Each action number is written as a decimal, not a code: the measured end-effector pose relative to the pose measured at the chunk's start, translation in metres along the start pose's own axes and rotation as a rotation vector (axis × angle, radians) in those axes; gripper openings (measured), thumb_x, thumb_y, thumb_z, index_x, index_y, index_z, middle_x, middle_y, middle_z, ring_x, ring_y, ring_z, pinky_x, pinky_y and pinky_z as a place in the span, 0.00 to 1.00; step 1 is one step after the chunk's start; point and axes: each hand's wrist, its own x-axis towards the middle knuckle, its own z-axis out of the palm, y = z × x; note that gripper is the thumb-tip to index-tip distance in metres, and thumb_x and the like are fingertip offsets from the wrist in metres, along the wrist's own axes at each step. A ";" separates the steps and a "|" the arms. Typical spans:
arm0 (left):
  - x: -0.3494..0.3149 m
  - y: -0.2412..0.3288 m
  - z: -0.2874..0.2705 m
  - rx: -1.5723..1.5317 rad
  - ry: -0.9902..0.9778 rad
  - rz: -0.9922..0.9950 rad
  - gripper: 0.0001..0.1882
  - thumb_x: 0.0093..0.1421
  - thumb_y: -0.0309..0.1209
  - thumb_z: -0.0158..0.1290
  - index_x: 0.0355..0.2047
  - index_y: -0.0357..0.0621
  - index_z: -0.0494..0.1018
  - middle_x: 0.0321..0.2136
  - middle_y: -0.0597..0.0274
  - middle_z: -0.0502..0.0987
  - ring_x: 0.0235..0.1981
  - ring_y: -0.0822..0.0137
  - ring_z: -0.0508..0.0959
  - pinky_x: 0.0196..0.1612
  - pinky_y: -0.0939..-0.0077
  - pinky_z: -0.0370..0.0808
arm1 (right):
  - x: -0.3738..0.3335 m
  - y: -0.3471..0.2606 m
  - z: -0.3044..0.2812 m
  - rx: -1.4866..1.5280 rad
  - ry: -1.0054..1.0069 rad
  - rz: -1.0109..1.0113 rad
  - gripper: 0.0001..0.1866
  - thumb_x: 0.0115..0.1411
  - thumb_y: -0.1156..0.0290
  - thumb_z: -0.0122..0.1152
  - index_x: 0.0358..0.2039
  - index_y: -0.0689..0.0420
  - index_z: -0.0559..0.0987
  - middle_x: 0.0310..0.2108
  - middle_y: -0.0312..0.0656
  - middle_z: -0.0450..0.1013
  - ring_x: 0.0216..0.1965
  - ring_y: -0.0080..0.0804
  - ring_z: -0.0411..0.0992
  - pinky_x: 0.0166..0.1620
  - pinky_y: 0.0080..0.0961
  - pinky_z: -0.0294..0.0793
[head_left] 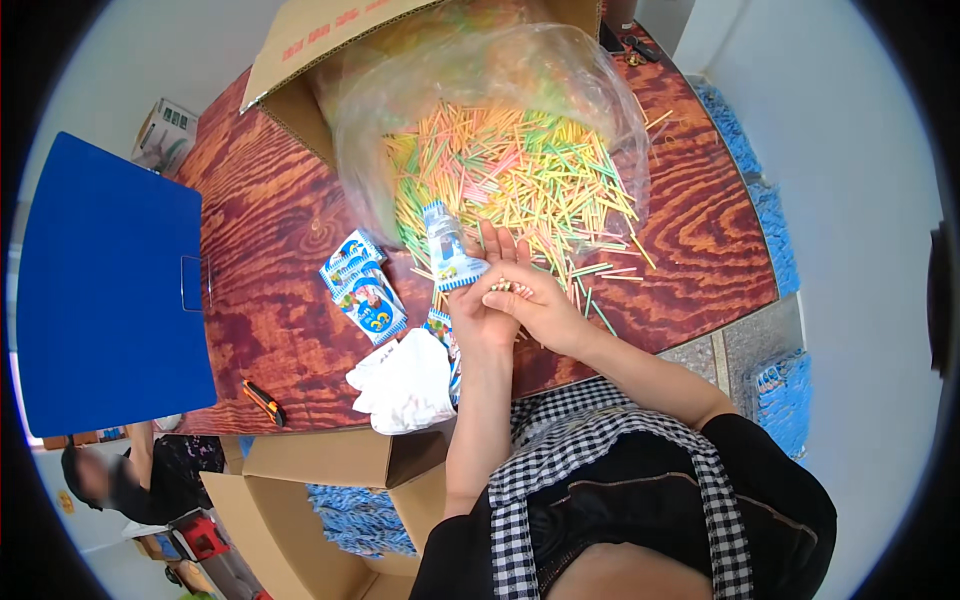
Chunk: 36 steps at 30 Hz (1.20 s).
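- Packet (452, 252) sits at the left hand's (480, 314) thumb side, can't tell if gripped
- right hand's (545, 308) clamped on some sticks (508, 288), overlapping the left
- big loose pile (510, 165) on the worktop (265, 225)

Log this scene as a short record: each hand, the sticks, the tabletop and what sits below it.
Left hand: palm up, blue-and-white packet at its thumb side
Right hand: closed around a small stick bundle
Loose sticks: multicoloured, in and spilling from a clear plastic bag
Tabletop, left of hands: other packets, white glove, orange-and-black cutter
Below table edge: open cardboard box holding blue packets
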 end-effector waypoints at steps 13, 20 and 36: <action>-0.049 -0.002 0.022 0.187 0.222 -0.124 0.10 0.64 0.36 0.47 0.34 0.42 0.69 0.41 0.58 0.74 0.51 0.61 0.71 0.61 0.55 0.63 | -0.001 -0.018 -0.035 0.010 -0.064 0.228 0.08 0.62 0.79 0.49 0.41 0.63 0.73 0.33 0.38 0.72 0.33 0.23 0.71 0.39 0.19 0.72; -0.057 0.007 0.031 0.539 0.235 0.029 0.11 0.65 0.36 0.47 0.37 0.40 0.69 0.39 0.57 0.73 0.47 0.58 0.73 0.58 0.54 0.66 | 0.002 -0.009 -0.044 0.050 -0.048 0.200 0.08 0.63 0.77 0.48 0.38 0.64 0.75 0.34 0.40 0.75 0.32 0.22 0.73 0.38 0.20 0.73; -0.088 0.057 0.032 1.102 0.206 0.382 0.05 0.63 0.25 0.49 0.38 0.37 0.72 0.31 0.59 0.78 0.34 0.68 0.79 0.43 0.73 0.75 | -0.005 -0.006 -0.048 0.118 -0.114 0.289 0.09 0.64 0.76 0.48 0.39 0.64 0.76 0.32 0.40 0.76 0.33 0.22 0.73 0.39 0.19 0.73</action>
